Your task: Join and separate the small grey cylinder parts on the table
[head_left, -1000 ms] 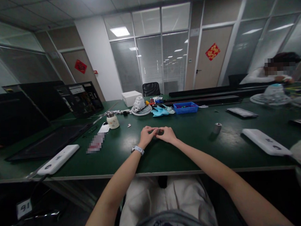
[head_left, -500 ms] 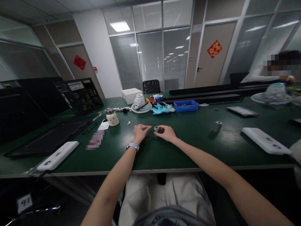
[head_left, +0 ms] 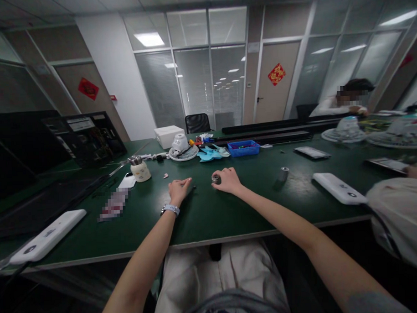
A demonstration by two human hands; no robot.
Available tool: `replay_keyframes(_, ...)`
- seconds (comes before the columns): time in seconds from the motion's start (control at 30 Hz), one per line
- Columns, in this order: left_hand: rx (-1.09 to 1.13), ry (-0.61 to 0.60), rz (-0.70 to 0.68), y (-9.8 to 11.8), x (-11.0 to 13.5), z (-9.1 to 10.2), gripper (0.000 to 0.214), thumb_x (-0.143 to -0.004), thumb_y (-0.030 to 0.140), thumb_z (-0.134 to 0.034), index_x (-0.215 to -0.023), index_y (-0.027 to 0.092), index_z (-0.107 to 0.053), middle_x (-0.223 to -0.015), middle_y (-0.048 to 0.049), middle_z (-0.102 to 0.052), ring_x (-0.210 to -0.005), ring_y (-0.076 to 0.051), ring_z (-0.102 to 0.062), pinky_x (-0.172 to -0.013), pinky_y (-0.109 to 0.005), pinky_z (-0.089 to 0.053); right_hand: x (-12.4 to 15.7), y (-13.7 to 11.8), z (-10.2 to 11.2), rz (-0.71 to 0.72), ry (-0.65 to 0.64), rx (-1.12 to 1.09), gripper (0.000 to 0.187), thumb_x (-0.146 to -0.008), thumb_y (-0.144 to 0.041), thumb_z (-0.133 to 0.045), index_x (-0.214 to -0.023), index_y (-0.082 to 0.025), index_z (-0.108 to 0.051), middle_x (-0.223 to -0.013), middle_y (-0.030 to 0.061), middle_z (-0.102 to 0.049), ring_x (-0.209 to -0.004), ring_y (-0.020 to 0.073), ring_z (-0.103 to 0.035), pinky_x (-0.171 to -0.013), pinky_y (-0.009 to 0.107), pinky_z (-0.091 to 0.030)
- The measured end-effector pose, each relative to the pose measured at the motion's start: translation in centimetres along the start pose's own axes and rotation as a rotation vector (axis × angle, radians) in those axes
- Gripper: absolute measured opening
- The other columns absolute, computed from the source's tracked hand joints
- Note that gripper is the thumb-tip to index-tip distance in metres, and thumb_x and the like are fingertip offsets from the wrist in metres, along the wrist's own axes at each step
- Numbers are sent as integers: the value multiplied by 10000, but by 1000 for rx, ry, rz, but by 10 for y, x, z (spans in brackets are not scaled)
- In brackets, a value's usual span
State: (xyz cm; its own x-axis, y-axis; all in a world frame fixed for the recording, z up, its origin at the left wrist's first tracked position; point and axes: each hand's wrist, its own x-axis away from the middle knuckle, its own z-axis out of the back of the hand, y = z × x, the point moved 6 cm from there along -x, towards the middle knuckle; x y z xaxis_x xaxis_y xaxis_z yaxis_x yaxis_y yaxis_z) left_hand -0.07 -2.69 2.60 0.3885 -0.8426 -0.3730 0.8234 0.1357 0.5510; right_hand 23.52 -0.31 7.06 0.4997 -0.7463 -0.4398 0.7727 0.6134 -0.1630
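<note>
My right hand rests on the green table with its fingers closed round a small grey round metal part. My left hand, with a watch on the wrist, lies a hand's width to the left. Its fingers are pressed together over a thin dark tool that lies on the table. The hands do not touch each other.
A small metal cylinder stands right of my hand. White flat devices lie at both sides. A cream bottle, a white fan, a blue tray and black equipment lie farther back. Another person's sleeve is at right.
My hands were joined on the small metal part; now they are apart. The left hand moved left with the thin tool, the right hand kept the part. My view swung right.
</note>
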Motion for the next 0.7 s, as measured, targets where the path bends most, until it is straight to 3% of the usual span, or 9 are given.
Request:
replay_keyframes(0.17, 25, 78, 44, -4, 1, 3, 481, -875, 587, -453, -1037, 256, -761, -1070, -127, -697, -1065, -326, -545, -941, -433, -384, 6, 104, 41, -323, -148, 297, 260, -703, -395, -732, -923, -257, -737, -932, 87, -699, -981, 277, -583, -906, 430, -307)
replay_keyframes(0.27, 37, 113, 71, -5, 2, 6, 496, -882, 582, -436, -1044, 240, -758, -1079, -135, -695, -1082, -322, -539, -946, -427, -380, 17, 172, 66, -563, -205, 382, 213, -648, -283, -777, -840, -203, -732, -907, 108, -690, -974, 280, -588, -925, 456, -275)
replay_keyframes(0.4, 56, 150, 75, -1, 3, 11, 499, -942, 494, -337, -1017, 236, -757, -1034, -129, -707, -1086, -298, -552, -968, -419, -353, 33, 225, 91, -733, -199, 392, 128, -757, -247, -682, -720, -124, -695, -753, 159, -649, -915, 298, -606, -911, 523, -268)
replay_keyframes(0.47, 70, 167, 85, 1, 3, 14, 515, -961, 438, -284, -983, 233, -756, -1008, -120, -712, -1076, -288, -564, -971, -417, -346, 38, 231, 95, -758, -162, 396, 170, -795, -269, -645, -730, -121, -698, -755, 181, -643, -939, 313, -599, -921, 546, -272)
replay_keyframes(0.53, 87, 190, 110, 1, 3, 17, 524, -965, 405, -259, -952, 216, -748, -994, -121, -713, -1067, -284, -575, -966, -413, -350, 34, 218, 93, -672, -51, 414, 210, -785, -301, -663, -875, -120, -721, -906, 211, -660, -1042, 339, -560, -961, 554, -260)
replay_keyframes(0.63, 115, 228, 176, -4, 1, 20, 490, -955, 363, -268, -938, 188, -726, -993, -133, -708, -1050, -284, -588, -950, -403, -368, 18, 162, 70, -382, 104, 315, 367, -818, -406, -637, -1113, -196, -694, -1106, 145, -658, -1126, 306, -525, -994, 483, -293)
replay_keyframes(0.7, 148, 252, 232, -11, 1, 21, 459, -944, 342, -283, -945, 180, -712, -995, -137, -703, -1029, -283, -597, -925, -392, -390, 5, 113, 36, -202, 59, 51, 378, -863, -496, -568, -1123, -253, -695, -1039, 70, -690, -1010, 236, -593, -909, 384, -392)
